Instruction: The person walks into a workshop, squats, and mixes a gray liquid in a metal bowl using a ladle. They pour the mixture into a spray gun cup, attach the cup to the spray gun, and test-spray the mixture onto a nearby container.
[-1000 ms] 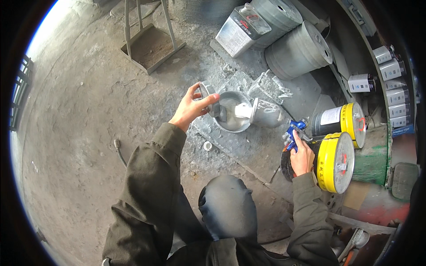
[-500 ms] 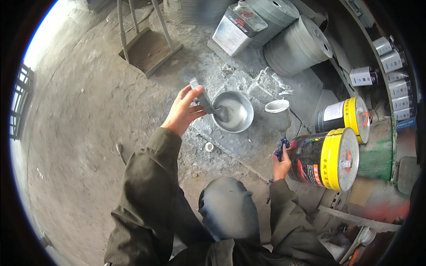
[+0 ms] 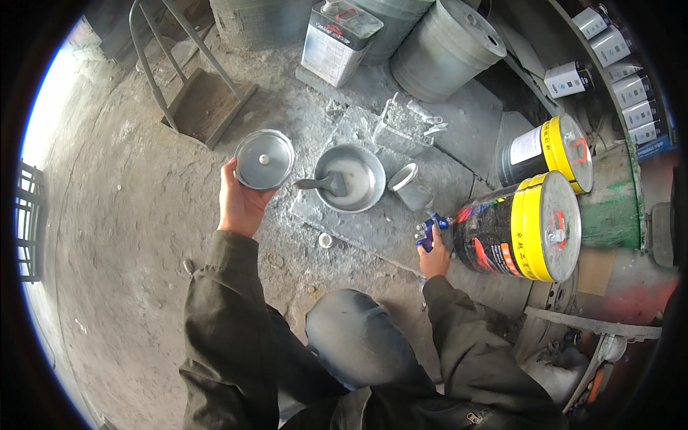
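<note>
My left hand (image 3: 242,204) is closed on the edge of a round grey lid (image 3: 266,172) with a small pale knob in its middle, facing up at me. To the right of the lid stands a metal bowl (image 3: 378,159) with whitish-grey liquid in it. A flat brush (image 3: 326,183) rests across the bowl's left rim, its bristle end inside. My right hand (image 3: 434,259) grips a blue spray gun (image 3: 432,231). The gun's translucent cup (image 3: 417,195) tilts toward the bowl, its white-rimmed mouth uncovered. What is inside the cup is hard to make out.
Two black-and-yellow pails (image 3: 517,228) lie close by my right hand. Behind the bowl are a paint-crusted square container (image 3: 403,132), a rectangular can (image 3: 331,54) and grey drums (image 3: 448,54). A small white cap (image 3: 326,240) lies on the floor. A metal-framed trolley (image 3: 208,107) stands far left.
The lid in my left hand has swung from edge-on beside the bowl to face-up, farther left. The spray gun's cup has gone from nearly upright to tilted left. My view has shifted.
</note>
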Demonstrator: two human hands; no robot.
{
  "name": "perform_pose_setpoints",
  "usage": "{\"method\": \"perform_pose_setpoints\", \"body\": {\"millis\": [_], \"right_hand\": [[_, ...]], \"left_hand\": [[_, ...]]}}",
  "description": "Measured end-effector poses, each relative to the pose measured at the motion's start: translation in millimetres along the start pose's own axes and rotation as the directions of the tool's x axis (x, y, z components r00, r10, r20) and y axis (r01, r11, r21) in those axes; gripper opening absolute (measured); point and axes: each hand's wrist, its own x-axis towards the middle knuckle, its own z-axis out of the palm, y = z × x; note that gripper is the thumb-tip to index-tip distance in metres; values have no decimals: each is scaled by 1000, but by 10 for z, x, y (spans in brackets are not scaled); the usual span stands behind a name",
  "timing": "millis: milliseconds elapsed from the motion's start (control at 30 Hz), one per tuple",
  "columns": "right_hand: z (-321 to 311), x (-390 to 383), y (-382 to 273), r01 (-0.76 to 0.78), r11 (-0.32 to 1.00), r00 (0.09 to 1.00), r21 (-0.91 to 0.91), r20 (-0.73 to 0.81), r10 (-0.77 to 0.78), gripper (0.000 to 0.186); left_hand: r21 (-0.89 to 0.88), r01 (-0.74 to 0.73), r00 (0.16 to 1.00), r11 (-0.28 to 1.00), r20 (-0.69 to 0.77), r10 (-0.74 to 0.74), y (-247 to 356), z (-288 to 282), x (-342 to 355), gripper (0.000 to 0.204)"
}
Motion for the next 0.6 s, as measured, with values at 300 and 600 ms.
{"method": "perform_pose_setpoints", "body": {"millis": [300, 600], "right_hand": [[-97, 119, -1661, 576, 767, 815, 284, -119, -567, 28], [741, 596, -2625, 827, 531, 512, 186, 142, -847, 24]], "left_hand": [[298, -111, 889, 948, -396, 228, 104, -219, -72, 47], [384, -30, 895, 923, -402, 196, 42, -200, -21, 43]]}}
